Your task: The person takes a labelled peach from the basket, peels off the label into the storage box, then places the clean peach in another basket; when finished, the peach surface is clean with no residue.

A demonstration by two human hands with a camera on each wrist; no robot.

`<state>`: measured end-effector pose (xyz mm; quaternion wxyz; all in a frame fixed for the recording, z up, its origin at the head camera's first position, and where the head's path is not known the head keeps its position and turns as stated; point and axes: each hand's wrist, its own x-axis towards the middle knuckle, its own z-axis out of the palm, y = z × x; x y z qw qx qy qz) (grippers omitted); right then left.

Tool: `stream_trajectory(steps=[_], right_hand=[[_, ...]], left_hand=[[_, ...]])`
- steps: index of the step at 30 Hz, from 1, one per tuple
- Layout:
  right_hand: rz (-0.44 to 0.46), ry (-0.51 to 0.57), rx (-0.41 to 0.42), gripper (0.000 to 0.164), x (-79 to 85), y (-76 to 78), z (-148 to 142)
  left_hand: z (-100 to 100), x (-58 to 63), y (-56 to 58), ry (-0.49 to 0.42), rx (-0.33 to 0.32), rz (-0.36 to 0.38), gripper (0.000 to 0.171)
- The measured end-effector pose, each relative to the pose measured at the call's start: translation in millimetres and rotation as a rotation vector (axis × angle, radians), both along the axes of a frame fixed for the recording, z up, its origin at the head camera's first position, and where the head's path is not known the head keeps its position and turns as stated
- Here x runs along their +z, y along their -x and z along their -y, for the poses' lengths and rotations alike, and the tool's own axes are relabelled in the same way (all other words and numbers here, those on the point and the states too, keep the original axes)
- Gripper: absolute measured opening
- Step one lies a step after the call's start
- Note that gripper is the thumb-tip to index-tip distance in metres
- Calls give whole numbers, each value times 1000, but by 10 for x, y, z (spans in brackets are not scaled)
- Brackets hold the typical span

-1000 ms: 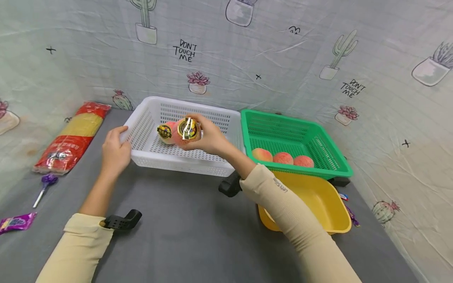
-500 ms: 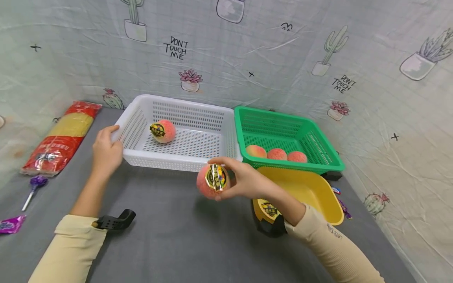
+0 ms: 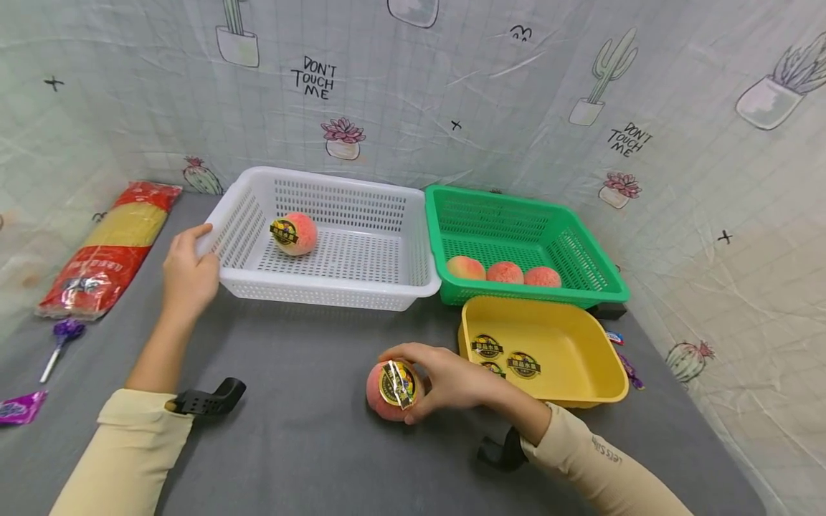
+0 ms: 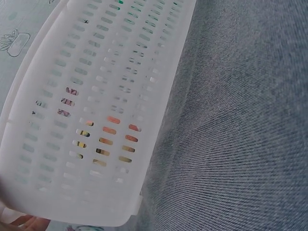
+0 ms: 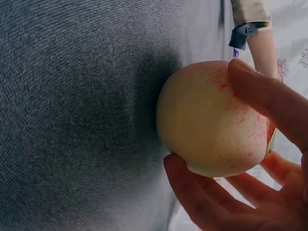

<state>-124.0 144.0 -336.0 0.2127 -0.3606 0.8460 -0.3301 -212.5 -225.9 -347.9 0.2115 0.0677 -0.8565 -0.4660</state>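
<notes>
My right hand (image 3: 445, 380) holds a pink peach (image 3: 381, 401) with a black-and-gold label, low over the grey table in front of the baskets. In the right wrist view, the thumb and fingers (image 5: 187, 178) wrap the pale side of this peach (image 5: 211, 120), close above the cloth. My left hand (image 3: 189, 276) grips the left end of a white basket (image 3: 323, 290), seen along its slotted side wall (image 4: 62, 144) in the left wrist view. Inside the basket lies another labelled peach (image 3: 302, 235).
A green basket (image 3: 529, 292) with 3 peaches (image 3: 505, 273) adjoins the white one. Before it stands a yellow bin (image 3: 568, 358) with several round labels (image 3: 523, 364) inside. At left lie a red-and-yellow packet (image 3: 110, 251), a purple lollipop (image 3: 67, 331) and a purple wrapper (image 3: 22, 408).
My right hand has lifted the peach out over the white basket's front and lowered it toward the table. The left hand stays at the basket's end; the other peach remains inside.
</notes>
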Motion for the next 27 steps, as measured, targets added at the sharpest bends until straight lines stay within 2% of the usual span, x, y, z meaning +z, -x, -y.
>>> stream_trajectory(steps=[2, 4, 7, 10, 14, 15, 17, 19, 21, 23, 24, 26, 27], right_hand=[[19, 7, 0, 79, -5, 10, -14], [42, 22, 5, 79, -11, 20, -26], [98, 40, -3, 82, -28, 16, -36], [125, 55, -23, 84, -45, -10, -48], [126, 64, -63, 85, -1, -82, -90], [123, 65, -80, 84, 20, -108, -106], [100, 70, -119, 80, 64, -162, -142], [61, 89, -173, 71, 93, -219, -182], [26, 125, -234, 56, 106, -274, -217], [39, 167, -300, 39, 100, -326, -243], [71, 187, -323, 31, 91, -350, -253], [157, 213, -350, 20, 61, -389, -259], [209, 223, -354, 18, 41, -404, -257]], left_hand=[[-17, 8, 6, -3, 13, -15, 50], [-37, 9, 12, -5, 42, -74, 48], [-91, 64, -8, 5, 87, -267, 43], [-181, 202, -67, 23, 101, -482, 37], [-402, 399, -201, 12, 35, -719, 24], [-469, 425, -244, 22, -9, -763, 22], [-617, 448, -328, 41, -151, -812, 17], [-757, 427, -409, 105, -346, -789, 17], [-877, 365, -477, 166, -593, -684, 20], [-980, 275, -526, 212, -821, -524, 26], [-1017, 229, -547, 229, -930, -422, 29], [-1069, 137, -577, 230, -1107, -200, 37], [-1084, 94, -588, 231, -1172, -98, 43]])
